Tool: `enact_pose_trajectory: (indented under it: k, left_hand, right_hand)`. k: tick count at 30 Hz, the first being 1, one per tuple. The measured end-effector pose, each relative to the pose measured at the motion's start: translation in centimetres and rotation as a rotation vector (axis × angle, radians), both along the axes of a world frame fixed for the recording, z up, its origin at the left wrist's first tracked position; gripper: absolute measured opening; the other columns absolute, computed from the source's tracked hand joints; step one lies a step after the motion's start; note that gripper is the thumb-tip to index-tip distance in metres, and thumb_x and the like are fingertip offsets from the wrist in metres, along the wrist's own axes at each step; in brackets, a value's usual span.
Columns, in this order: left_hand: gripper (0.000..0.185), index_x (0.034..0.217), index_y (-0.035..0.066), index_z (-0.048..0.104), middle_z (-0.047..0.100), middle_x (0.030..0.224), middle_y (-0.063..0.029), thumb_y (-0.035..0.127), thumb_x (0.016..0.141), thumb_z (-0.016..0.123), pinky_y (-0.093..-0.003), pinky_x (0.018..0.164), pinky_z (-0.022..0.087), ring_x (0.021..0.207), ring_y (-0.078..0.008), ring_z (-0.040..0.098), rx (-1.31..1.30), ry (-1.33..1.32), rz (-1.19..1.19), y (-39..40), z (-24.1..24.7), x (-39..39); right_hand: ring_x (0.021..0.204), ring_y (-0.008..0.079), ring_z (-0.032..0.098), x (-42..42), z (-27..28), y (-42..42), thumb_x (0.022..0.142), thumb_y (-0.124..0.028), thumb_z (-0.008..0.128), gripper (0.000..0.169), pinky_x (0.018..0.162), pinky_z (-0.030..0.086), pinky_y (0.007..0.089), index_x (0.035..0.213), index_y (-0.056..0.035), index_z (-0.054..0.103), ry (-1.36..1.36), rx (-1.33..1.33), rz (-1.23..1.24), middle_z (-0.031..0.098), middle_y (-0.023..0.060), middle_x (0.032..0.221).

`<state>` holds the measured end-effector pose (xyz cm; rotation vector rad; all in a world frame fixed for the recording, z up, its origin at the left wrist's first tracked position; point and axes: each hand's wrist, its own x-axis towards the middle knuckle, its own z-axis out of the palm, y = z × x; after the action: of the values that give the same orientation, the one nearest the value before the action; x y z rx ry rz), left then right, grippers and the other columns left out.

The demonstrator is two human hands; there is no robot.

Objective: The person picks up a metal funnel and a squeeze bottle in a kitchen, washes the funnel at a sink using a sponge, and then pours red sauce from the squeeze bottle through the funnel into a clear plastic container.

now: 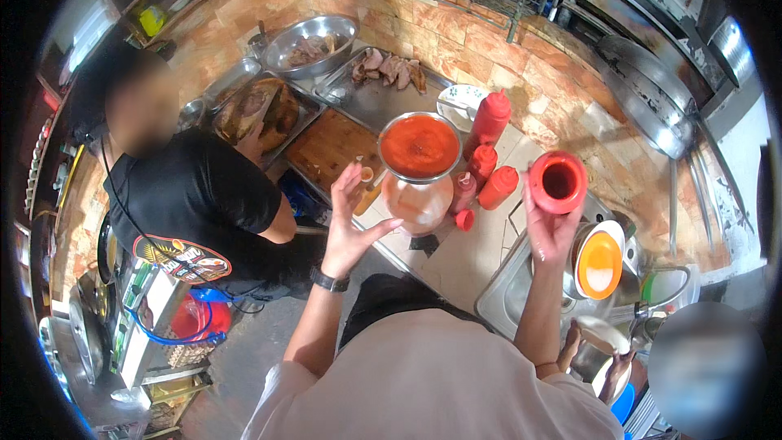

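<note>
My right hand (548, 235) is wrapped around a red plastic squeeze bottle (557, 182), its uncapped mouth facing up. The inside looks dark red. My left hand (354, 226) is raised with its fingers apart and nothing in it. Beside it is a metal bowl (421, 180) of smooth red-orange sauce (420, 143), above a rounded translucent container (418, 205); how the two meet is hidden. Several capped red squeeze bottles (489, 119) stand between the bowl and my right hand. A small red cap (464, 220) lies on the tiled counter (476, 263).
At left, a person in a black shirt (189, 195) has a hand on meat (256, 110) in a tray. A wooden board (333, 143), a tray of sliced meat (391, 70) and a patterned bowl (461, 98) lie ahead. At right, another person's hands (617, 373) hold dishes by the sink (504, 299).
</note>
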<state>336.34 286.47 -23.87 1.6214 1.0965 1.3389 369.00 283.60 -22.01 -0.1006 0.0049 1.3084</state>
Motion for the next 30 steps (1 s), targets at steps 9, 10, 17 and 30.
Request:
enact_pose_trajectory:
  k: [9,10,17,30]
  left_hand:
    - [0.132,0.151,0.008,0.003,0.015,0.154,-0.0204,0.026,0.056,0.093,-0.0479,0.117,0.019,0.142,-0.0334,0.021,0.086,-0.173,-0.267,6.1,0.8,3.0]
    - [0.133,0.150,0.006,0.001,0.014,0.153,-0.0202,0.026,0.056,0.093,-0.0466,0.117,0.022,0.141,-0.0334,0.024,0.049,-0.249,-0.306,6.1,1.4,3.3]
    - [0.134,0.149,0.001,0.001,0.030,0.145,-0.0204,0.028,0.056,0.093,-0.0445,0.114,0.029,0.134,-0.0320,0.038,0.119,-0.206,-0.329,7.5,0.7,3.9]
    - [0.138,0.150,0.002,-0.004,0.012,0.152,-0.0215,0.030,0.056,0.093,-0.0433,0.114,0.028,0.139,-0.0308,0.028,0.122,-0.188,-0.334,8.1,-0.2,3.7]
  right_hand:
    - [0.119,0.0251,0.054,-2.5,9.3,5.3,0.088,-0.028,0.066,0.039,0.109,0.035,0.0468,0.120,-0.0074,0.057,-0.135,0.191,-0.030,0.061,0.0083,0.122]
    - [0.114,0.0238,0.056,-3.5,10.6,5.5,0.087,-0.025,0.067,0.035,0.107,0.038,0.0454,0.116,-0.0073,0.059,-0.197,0.171,-0.076,0.062,0.0076,0.118]
    - [0.111,0.0228,0.057,-6.2,13.1,8.4,0.085,-0.021,0.068,0.040,0.102,0.042,0.0422,0.119,-0.0054,0.054,-0.574,0.138,-0.098,0.061,0.0079,0.115]
    - [0.114,0.0272,0.056,-8.9,14.7,9.2,0.087,-0.022,0.065,0.051,0.101,0.043,0.0471,0.130,-0.0042,0.044,-0.940,0.120,-0.043,0.057,0.0119,0.122]
